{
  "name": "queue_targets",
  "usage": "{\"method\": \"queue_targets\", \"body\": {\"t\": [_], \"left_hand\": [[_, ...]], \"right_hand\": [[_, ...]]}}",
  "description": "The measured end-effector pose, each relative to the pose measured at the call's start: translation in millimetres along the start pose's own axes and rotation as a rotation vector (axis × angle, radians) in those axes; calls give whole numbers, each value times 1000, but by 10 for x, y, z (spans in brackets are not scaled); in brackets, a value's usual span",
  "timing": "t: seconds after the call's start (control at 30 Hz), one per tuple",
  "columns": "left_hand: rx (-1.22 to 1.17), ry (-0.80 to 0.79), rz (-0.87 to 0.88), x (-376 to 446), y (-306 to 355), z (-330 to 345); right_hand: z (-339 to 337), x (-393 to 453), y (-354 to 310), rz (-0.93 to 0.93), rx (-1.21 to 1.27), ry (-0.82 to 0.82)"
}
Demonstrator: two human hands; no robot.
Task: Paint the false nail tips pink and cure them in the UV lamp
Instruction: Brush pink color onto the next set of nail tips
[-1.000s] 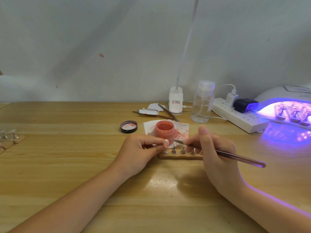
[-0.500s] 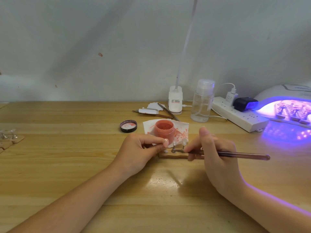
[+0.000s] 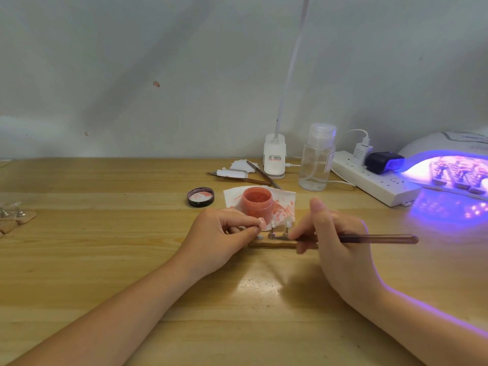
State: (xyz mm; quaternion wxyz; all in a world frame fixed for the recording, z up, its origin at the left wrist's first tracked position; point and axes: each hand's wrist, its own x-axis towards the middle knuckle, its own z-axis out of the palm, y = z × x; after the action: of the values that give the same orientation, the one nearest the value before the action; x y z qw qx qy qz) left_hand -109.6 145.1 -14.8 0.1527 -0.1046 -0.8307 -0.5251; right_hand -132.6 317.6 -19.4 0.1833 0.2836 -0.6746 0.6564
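A narrow wooden holder (image 3: 272,244) lies mid-table with small metal stands carrying clear nail tips (image 3: 273,225). My left hand (image 3: 219,239) pinches one stand whose nail tip (image 3: 261,222) looks pale pink, just left of the holder. My right hand (image 3: 335,239) grips a brown brush (image 3: 380,239), which lies nearly level with its front end hidden by my fingers, over the holder. Behind them an open jar of pink polish (image 3: 257,203) stands on a paint-smeared white wipe (image 3: 286,203). At the far right a UV lamp (image 3: 446,165) glows violet with holders of tips inside.
The jar's black lid (image 3: 200,197) lies left of the jar. At the back stand a clear pump bottle (image 3: 317,158), a white lamp base (image 3: 274,157), spare brushes (image 3: 245,178) and a power strip (image 3: 375,184). More wooden holders (image 3: 15,219) sit at the left edge.
My right hand has lowered the brush from slanted to almost level and shifted slightly right. My left hand keeps its pinch in the same place.
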Motion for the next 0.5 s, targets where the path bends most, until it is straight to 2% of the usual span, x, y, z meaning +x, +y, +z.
{"method": "queue_targets", "body": {"t": [0.07,0.17,0.3,0.43,0.5], "left_hand": [[10,5,0,-1,6,-2],[38,2,10,-1,15,3],[44,1,16,-13,44,-1],[66,-8,21,-12,53,-3],[56,-5,14,-8,55,-4]], "right_hand": [[-6,-3,9,-38,-22,19],[1,6,5,-106,-132,-36],[-10,-14,3,-64,-18,4],[-13,6,8,-132,-162,-35],[-10,4,11,-104,-157,-39]]}}
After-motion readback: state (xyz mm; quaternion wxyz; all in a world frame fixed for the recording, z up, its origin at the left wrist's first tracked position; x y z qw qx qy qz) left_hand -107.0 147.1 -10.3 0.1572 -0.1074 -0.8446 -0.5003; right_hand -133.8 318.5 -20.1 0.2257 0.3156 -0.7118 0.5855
